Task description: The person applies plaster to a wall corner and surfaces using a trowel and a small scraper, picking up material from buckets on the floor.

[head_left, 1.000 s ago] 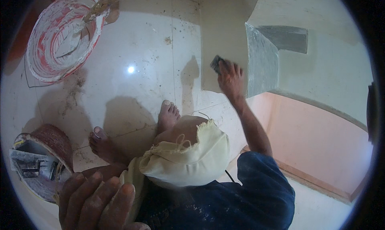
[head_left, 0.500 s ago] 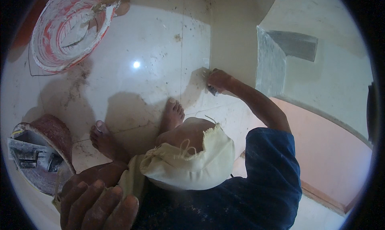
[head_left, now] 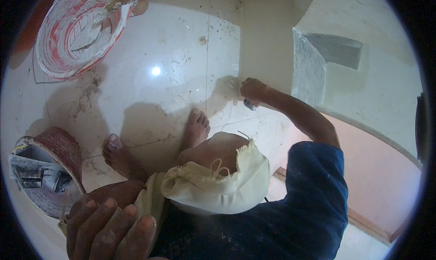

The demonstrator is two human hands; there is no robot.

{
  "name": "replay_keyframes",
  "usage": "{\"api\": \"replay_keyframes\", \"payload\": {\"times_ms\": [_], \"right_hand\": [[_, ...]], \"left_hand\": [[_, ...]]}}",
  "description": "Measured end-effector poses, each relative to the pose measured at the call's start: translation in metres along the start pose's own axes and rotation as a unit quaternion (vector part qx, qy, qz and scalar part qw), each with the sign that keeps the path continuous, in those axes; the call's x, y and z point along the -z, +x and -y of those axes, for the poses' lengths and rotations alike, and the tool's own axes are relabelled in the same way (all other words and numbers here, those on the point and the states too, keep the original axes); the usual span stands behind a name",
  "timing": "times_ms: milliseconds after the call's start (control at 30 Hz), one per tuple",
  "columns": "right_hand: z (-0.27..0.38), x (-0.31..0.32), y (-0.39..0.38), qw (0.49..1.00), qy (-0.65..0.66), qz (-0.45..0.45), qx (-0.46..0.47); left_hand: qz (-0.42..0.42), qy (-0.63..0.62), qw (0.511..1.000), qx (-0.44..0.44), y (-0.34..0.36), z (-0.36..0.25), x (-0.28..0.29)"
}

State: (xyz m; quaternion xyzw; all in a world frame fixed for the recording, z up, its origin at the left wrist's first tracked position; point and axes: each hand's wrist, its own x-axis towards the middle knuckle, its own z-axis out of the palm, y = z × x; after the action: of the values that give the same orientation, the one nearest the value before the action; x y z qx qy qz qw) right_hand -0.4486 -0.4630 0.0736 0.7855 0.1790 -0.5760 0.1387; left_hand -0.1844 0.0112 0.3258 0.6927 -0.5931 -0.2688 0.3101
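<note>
right hand: (head_left: 252, 89) arm stretched out forward, fist closed around a small dark tool (head_left: 250, 105) whose tip pokes out below the fingers; kind of tool too small to tell
tool position: at the foot of the cream wall (head_left: 265, 28), right where the wall meets the tiled floor (head_left: 150, 92), just left of the grey plastered recess (head_left: 313, 65)
left hand: (head_left: 111, 230) low in the view, bottom left, resting on the left knee, fingers together and curved downward, holding nothing, dusted with white powder
feet: bare; left foot (head_left: 119, 153) and right foot (head_left: 196, 128) flat on the tile, near each other, toes pointing toward the wall; person is crouching
clothing: blue shirt sleeve (head_left: 313, 192) on the right arm, pale yellow cloth (head_left: 218, 187) bunched over the right knee
floor state: glossy cream tile, speckled with dirt and plaster crumbs, bright light reflection near the middle, grout lines visible
basin: (head_left: 59, 42) round, top left, red showing through a white plaster coating, a trowel-like tool (head_left: 91, 31) lying inside, well apart from both hands
bucket: (head_left: 52, 169) reddish, left edge, just beside the left foot, grey plaster-smeared tools inside, details unclear
lower right: pinkish floor surface (head_left: 381, 178) below the recess, with a wooden strip along its edge
</note>
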Motion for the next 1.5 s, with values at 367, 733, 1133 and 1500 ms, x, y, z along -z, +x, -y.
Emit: {"api": "replay_keyframes", "payload": {"times_ms": [367,733,1133,1500], "right_hand": [[0.002,0.085,-0.223,0.983,0.019,-0.049,-0.174],[0.152,0.020,-0.095,0.466,0.694,-0.452,-0.312],[0.192,-0.002,0.046,-0.316,0.768,-0.534,-0.158],[0.214,-0.027,0.016,-0.441,0.746,-0.499,-0.011]], "left_hand": [[0.014,0.026,0.999,-0.022,-0.002,0.005,0.006],[0.038,0.017,0.999,-0.008,0.006,-0.002,0.009],[0.049,-0.001,0.985,0.163,0.018,-0.021,0.010],[0.186,0.111,0.944,0.249,0.038,-0.011,0.015]]}}
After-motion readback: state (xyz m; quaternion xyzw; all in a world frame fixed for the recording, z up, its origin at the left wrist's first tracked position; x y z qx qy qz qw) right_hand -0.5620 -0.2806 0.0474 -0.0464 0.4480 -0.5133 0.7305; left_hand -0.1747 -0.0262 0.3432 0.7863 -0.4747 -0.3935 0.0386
